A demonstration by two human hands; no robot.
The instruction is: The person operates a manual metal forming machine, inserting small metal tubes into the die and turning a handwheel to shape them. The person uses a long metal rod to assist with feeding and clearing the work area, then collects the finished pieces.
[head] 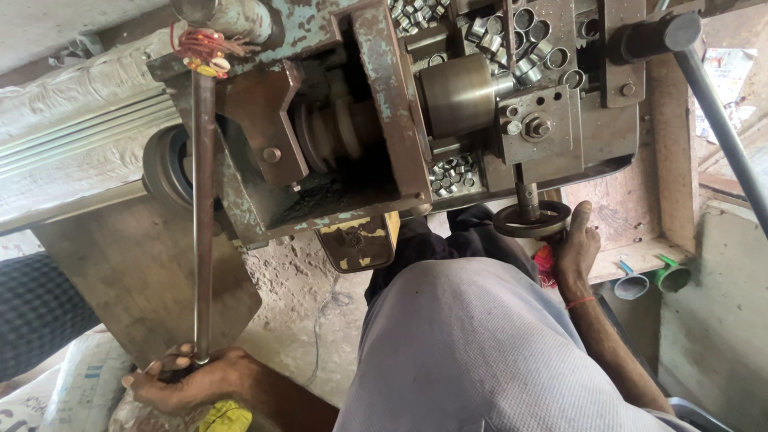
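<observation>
Steel rod (203,216), left of frame: left hand (188,382) is gripping its end; right hand (574,244), fingers curled, is gripping the handwheel (531,219). Slipping risks misfeeding.

Rod's (203,216) lower tip hidden inside left hand (188,382), machine (384,104) cut off at top edge, right fingertips (582,214) behind handwheel (531,219)

Small metal rings (524,48) lie heaped, seemingly loose, on the lathe bed (560,120).
</observation>
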